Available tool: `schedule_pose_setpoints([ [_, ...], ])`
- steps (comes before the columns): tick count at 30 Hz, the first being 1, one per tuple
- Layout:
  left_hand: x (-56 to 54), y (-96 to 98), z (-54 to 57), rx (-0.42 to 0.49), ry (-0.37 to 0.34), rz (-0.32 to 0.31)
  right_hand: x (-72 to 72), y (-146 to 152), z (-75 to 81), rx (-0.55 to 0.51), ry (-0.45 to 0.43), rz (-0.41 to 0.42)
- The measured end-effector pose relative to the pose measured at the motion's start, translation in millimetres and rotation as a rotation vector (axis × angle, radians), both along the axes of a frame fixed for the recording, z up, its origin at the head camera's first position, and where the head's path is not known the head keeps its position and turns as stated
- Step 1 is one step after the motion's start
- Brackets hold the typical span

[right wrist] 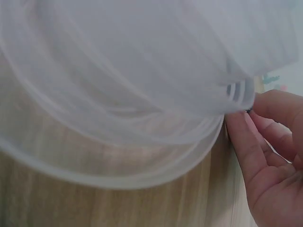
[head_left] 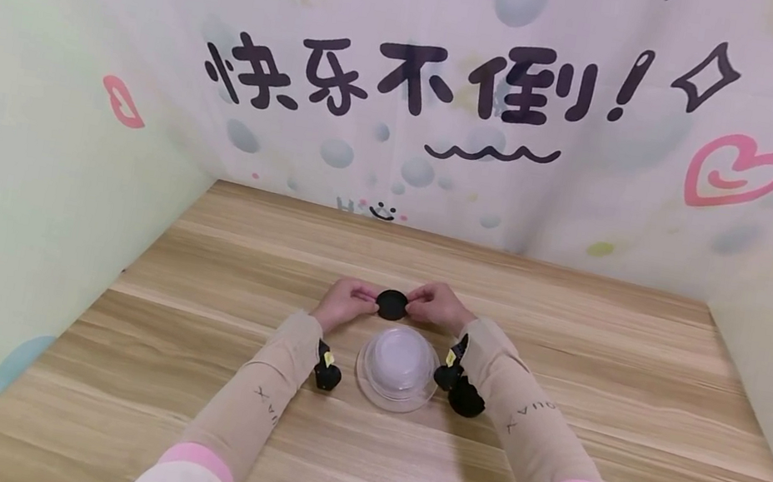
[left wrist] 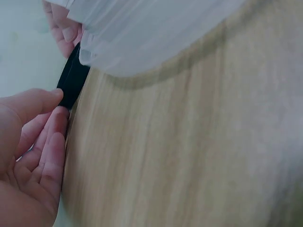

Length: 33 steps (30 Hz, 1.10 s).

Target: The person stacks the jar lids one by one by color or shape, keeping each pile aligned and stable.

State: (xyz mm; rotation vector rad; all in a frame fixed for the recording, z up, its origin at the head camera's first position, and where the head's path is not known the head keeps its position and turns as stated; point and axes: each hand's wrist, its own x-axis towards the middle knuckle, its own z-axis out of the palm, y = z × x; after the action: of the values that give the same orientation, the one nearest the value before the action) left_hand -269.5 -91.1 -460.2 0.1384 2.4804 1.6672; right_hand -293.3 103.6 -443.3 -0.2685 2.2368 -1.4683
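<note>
A small black round disc with a raised rim lies between my two hands in the head view. My left hand pinches its left edge, thumb on top and fingers underneath, as the left wrist view shows with the same black disc. On the opposite edge, my right hand pinches it between thumb and fingers. In the right wrist view the disc is almost wholly hidden behind clear plastic. Just nearer than the disc stands a stack of clear plastic bowls, with a wide rim at the bottom.
A second black round object lies right of the bowls, partly covered by the right wrist's camera. Another camera sits on the left wrist. The wood-grain table meets a printed cloth backdrop behind and at both sides.
</note>
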Motion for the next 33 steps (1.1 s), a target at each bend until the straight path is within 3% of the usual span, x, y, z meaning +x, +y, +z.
schedule_pose_setpoints([
  [5, 0.0, 0.0, -1.6, 0.004, -0.031, 0.010, 1.2, -1, -0.7, -0.014, -0.002, -0.004],
  [11, 1.7, 0.1, -2.3, 0.002, -0.031, -0.009, 1.6, -4, -1.6, 0.015, 0.014, -0.035],
  [18, 2.6, 0.0, -2.5, -0.012, -0.024, 0.011, 5.5, -10, 3.1, 0.008, -0.003, -0.042],
  [28, 4.3, 5.0, 1.2, 0.048, -0.027, 0.039, 4.4, -8, 8.1, 0.013, 0.039, -0.125],
  [33, 5.6, 9.4, 10.6, 0.029, -0.009, 0.025, 7.1, -4, 16.1, 0.031, 0.063, -0.145],
])
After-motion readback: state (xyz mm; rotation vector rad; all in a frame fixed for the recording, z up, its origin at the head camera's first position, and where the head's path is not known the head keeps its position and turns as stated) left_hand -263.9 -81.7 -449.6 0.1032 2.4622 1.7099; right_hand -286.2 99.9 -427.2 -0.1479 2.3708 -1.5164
